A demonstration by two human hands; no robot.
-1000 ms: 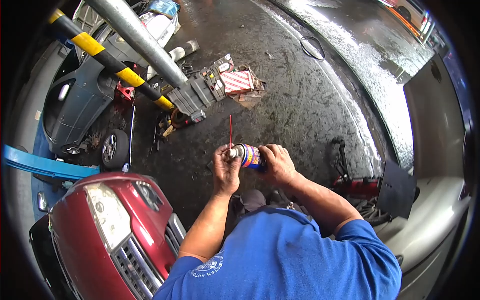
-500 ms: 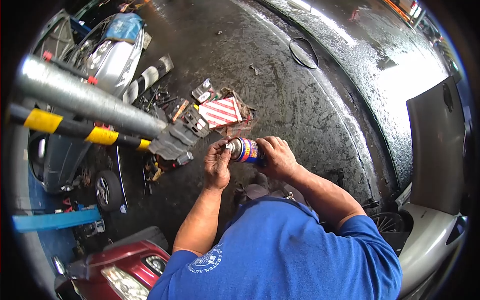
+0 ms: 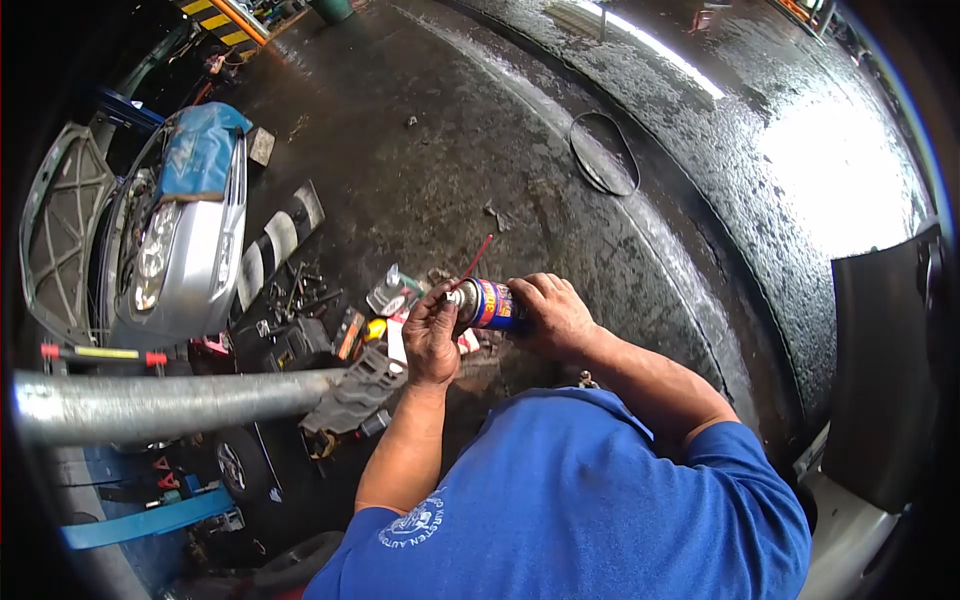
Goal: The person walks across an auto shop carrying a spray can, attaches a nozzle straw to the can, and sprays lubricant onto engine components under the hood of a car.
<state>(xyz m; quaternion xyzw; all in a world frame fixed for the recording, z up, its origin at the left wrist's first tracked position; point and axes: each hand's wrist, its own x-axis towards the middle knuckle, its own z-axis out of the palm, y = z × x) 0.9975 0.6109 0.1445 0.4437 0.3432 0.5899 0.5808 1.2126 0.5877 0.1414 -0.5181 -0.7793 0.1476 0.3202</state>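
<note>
Swung round since the earlier frame, the view now takes in more of the silver car (image 3: 193,255) at far left, with a metal pole (image 3: 180,405) nearer. Mid-scene, the left hand (image 3: 432,340) closes its fingers on the top end of a spray can (image 3: 494,304), held sideways; a red straw (image 3: 479,255) points away from it. To the right, the right hand (image 3: 553,315) grips the can's base.

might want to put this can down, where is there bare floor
Ahead of the can, floor between the silver car and black loop is bare except for small scraps. Crowded: left of the left hand, with a pile of parts and a metal pole.
</note>
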